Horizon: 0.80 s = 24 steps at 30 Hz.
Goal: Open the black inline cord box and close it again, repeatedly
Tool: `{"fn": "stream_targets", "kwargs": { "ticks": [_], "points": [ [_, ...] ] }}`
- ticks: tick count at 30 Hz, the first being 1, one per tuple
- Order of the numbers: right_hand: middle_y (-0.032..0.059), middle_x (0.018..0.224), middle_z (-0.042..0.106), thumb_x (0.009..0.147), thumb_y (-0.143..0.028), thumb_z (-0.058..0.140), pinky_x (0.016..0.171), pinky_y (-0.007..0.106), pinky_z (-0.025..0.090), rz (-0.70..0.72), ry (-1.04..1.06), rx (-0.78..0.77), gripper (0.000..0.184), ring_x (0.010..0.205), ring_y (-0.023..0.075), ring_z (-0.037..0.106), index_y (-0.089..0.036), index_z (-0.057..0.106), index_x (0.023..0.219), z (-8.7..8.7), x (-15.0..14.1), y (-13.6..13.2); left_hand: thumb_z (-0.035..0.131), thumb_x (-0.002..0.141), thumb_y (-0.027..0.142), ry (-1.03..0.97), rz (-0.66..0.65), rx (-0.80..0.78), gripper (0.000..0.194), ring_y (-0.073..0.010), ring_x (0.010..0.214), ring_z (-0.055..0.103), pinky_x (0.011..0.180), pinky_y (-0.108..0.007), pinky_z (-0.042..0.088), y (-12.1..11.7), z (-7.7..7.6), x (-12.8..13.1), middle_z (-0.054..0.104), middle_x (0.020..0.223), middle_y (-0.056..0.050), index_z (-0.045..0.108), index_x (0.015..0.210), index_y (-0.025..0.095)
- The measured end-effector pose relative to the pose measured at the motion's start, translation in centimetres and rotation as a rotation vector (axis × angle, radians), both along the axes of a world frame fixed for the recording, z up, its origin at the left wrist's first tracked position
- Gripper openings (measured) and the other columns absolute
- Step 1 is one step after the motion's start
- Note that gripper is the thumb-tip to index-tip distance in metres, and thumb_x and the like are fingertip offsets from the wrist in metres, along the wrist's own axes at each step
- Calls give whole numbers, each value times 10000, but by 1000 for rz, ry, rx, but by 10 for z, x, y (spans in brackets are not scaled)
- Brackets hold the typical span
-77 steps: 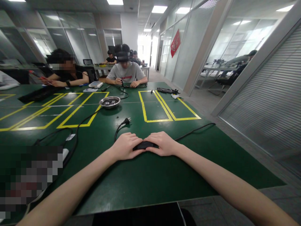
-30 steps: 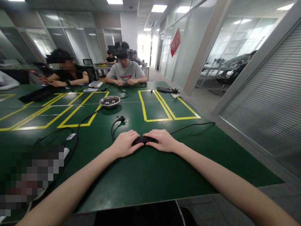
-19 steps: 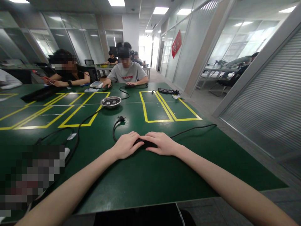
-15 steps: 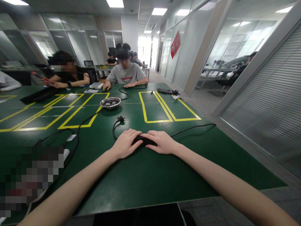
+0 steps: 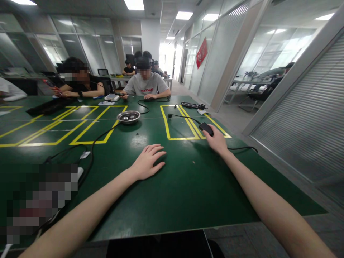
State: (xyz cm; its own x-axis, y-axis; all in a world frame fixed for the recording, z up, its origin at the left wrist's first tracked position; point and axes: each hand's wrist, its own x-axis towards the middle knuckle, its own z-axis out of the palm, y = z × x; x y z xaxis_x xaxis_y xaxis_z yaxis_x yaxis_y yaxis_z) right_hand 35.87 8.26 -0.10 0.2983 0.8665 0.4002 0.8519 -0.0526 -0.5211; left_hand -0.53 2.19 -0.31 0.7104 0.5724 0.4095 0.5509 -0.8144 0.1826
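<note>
In the head view, my right hand (image 5: 217, 141) is closed round a black power adapter (image 5: 206, 129) over the right part of the green table (image 5: 172, 204). From the adapter's far end a short cord runs left to a black plug (image 5: 170, 116), held out over the yellow-taped area. A thin black cable (image 5: 243, 148) trails from under my right hand towards the table's right edge. My left hand (image 5: 147, 163) lies palm down on the table with its fingers apart, holding nothing.
A metal bowl (image 5: 128, 117) with small metal parts stands ahead to the left. Yellow tape (image 5: 167, 123) marks rectangles. A black folded stand (image 5: 194, 105) lies farther back. Cables (image 5: 92, 152) run along the left, beside a blurred-out object. Across the table sit two people.
My right hand has moved right and away from me with the power adapter, swinging its plug to the right. My left hand has let go of the adapter and stays near its place.
</note>
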Motion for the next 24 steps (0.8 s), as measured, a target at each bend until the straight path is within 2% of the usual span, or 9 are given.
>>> {"fn": "stream_targets", "kwargs": {
  "ticks": [5,9,12,20,24],
  "points": [
    [171,1306,692,979,-434,468,972,451,518,-213,60,33,539,1175,354,658,-177,561,1443,3,21,1,598,1008,324,0,-4,-27,320,-318,1382,522,1153,-561,442,1,-1,0,637,1411,-136,663,1305,223],
    [183,1252,712,992,-453,447,951,454,530,-303,43,-111,549,1145,352,676,-172,566,1449,1,31,0,580,1020,338,10,-6,-39,304,-306,1375,528,1154,-536,441,2,-3,0,649,1395,-123,666,1289,224],
    [204,1274,706,974,-452,489,944,480,537,-290,18,-193,551,1150,371,680,-161,590,1431,-2,32,-1,556,1035,357,16,-7,-56,307,-299,1369,531,1154,-522,439,3,-4,0,654,1386,-126,670,1282,214],
    [157,1301,710,908,-484,617,929,474,546,-177,-67,-240,565,1153,369,683,-228,608,1412,-5,29,-3,548,1043,370,28,-5,-76,302,-285,1349,554,1146,-504,447,3,-3,0,671,1362,-111,673,1277,225],
    [132,1303,707,886,-397,645,928,446,548,-150,-89,-228,556,1161,350,677,-244,597,1418,-5,31,-4,538,1049,365,38,-8,-91,308,-288,1350,553,1142,-502,451,3,-2,-1,667,1372,-122,667,1279,207]
  ]
}}
